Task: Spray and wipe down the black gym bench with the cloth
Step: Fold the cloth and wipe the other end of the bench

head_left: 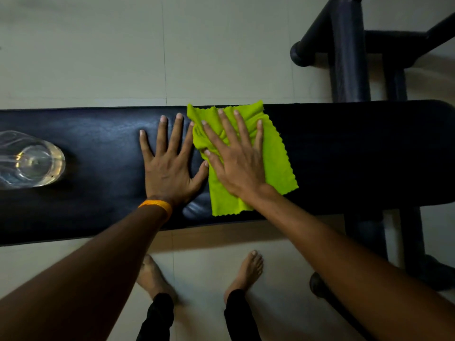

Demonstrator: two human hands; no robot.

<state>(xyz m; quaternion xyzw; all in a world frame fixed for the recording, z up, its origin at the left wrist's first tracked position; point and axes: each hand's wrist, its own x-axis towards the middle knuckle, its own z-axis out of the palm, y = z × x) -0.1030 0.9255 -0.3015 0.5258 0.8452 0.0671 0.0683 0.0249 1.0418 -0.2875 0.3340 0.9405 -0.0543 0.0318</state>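
The black bench [344, 156] runs across the view from side to side, and everything is told here from it. On the middle of its pad lies the bright green cloth [246, 163], spread rather flat with some folds near the far edge of the bench; its far corner reaches that edge. The right hand [236, 158] is pressed flat on the cloth, its fingers [242, 127] spread apart and stretched, not clamped on anything. Just beside the cloth, on the bare pad, the left hand [170, 163] rests flat as well, fingers apart; its thumb touches the cloth's border or is very close to it. An orange band [156, 206] is around the left wrist. Toward the left end of the bench a clear bottle [32, 161] stands on the pad, well apart from both hands. Under the near edge of the bench two bare feet stand on the pale tiled floor [98, 57]. At the right end of the bench a dark metal frame [349, 50] rises.
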